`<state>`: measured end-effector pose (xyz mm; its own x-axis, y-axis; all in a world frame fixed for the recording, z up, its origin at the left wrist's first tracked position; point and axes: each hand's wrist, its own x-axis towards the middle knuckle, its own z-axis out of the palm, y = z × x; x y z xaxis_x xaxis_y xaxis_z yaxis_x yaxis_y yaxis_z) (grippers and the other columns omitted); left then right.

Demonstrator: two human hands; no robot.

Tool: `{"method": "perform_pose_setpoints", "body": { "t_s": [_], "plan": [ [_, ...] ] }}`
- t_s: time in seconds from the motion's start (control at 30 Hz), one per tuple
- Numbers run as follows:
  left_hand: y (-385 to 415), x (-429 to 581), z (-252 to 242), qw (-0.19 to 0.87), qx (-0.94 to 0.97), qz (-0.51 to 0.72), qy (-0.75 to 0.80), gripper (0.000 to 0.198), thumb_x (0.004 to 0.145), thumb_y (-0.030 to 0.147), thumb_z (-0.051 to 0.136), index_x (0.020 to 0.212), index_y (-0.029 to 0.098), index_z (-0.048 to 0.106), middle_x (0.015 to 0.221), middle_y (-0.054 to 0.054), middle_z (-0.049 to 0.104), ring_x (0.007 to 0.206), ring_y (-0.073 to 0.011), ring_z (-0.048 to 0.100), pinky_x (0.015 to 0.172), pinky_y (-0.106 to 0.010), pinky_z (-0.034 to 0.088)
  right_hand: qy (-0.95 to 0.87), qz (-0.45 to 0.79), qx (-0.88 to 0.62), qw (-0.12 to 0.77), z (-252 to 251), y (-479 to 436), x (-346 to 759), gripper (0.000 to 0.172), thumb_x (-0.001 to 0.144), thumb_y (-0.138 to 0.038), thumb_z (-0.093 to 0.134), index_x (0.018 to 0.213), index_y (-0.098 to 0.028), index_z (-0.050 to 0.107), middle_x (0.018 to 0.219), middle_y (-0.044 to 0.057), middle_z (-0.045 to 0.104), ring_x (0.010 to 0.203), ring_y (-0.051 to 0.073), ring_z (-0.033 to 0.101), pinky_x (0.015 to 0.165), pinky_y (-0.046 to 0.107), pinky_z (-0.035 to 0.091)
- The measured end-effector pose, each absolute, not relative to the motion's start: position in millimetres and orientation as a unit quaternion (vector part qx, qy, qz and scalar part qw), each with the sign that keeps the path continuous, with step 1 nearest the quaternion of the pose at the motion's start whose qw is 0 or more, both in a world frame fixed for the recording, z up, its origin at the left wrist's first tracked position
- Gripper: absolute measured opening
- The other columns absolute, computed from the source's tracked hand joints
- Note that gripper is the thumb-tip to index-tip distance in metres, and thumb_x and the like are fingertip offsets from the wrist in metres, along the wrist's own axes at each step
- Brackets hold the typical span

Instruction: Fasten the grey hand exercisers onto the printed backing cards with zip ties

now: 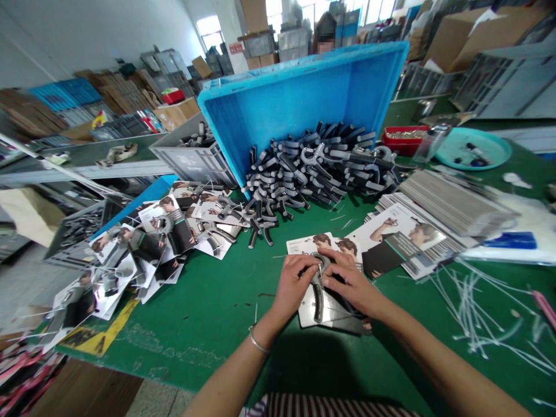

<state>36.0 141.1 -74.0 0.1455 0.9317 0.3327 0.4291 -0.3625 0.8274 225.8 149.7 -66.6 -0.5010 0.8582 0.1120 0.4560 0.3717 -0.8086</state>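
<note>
A grey and black hand grip strengthener [318, 302] lies on a printed backing card [307, 315] at the table's near middle. My left hand [296, 285] pinches the strengthener's upper end from the left, thumb and fingers together. From the right, my right hand [350, 284] grips the same end, its fingertips close to those of my left. Whatever small part sits between the fingertips is hidden. Further cards [299, 245] lie just behind my hands. On the right is a stack of printed cards [402, 237], and beside it spread loose clear plastic ties [473, 313].
A tipped blue crate [278, 104] spills a heap of grip strengtheners [304, 168] onto the green table [208, 313]. Carded strengtheners [143, 243] pile up at the left. A red box [403, 139] and turquoise basin [495, 147] stand back right. A person [325, 32] is behind the crate.
</note>
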Motion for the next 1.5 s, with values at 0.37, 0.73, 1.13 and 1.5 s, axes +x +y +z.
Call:
{"method": "perform_pose_setpoints", "body": {
  "t_s": [0.37,0.73,1.13,1.5],
  "plan": [
    [144.4,30.2,-65.6,0.368,0.657,0.428,0.499,0.015,0.089,0.031,0.063,0.086,0.020,0.072,0.087,-0.003,0.071,0.092,-0.0193,0.059,0.089,-0.034,0.042,-0.758,0.335,-0.456,0.323,-72.9,149.8,215.7,0.018,0.092,-0.034,0.057,0.080,-0.022,0.063,0.136,0.007,0.054,0.130,0.028,0.043,0.109,0.051,0.028],
    [121.2,60.2,-51.7,0.168,0.770,0.375,0.488,0.013,0.093,0.020,0.053,0.087,0.018,0.064,0.091,-0.006,0.067,0.095,-0.0222,0.055,0.092,-0.041,0.039,-0.707,0.330,-0.485,0.395,-80.9,153.5,213.5,0.032,0.088,-0.025,0.057,0.121,-0.023,0.057,0.127,0.008,0.058,0.119,0.025,0.051,0.100,0.044,0.040],
    [101.6,58.0,-64.8,0.146,0.809,0.334,0.462,0.013,0.093,0.018,0.050,0.085,0.017,0.061,0.088,-0.007,0.065,0.092,-0.0229,0.055,0.088,-0.041,0.042,-0.693,0.333,-0.488,0.413,-86.9,156.4,207.0,0.028,0.086,-0.024,0.058,0.114,-0.023,0.061,0.125,0.008,0.059,0.118,0.025,0.052,0.099,0.045,0.041],
    [63.7,18.7,-62.0,0.063,0.752,0.206,0.623,0.026,0.090,0.034,0.058,0.107,0.015,0.059,0.101,-0.012,0.059,0.097,-0.0273,0.056,0.086,-0.044,0.045,-0.830,0.216,-0.441,0.267,-45.3,108.1,211.5,0.011,0.094,-0.022,0.053,0.102,-0.020,0.061,0.103,0.007,0.065,0.101,0.025,0.052,0.092,0.042,0.039]
  ]
}}
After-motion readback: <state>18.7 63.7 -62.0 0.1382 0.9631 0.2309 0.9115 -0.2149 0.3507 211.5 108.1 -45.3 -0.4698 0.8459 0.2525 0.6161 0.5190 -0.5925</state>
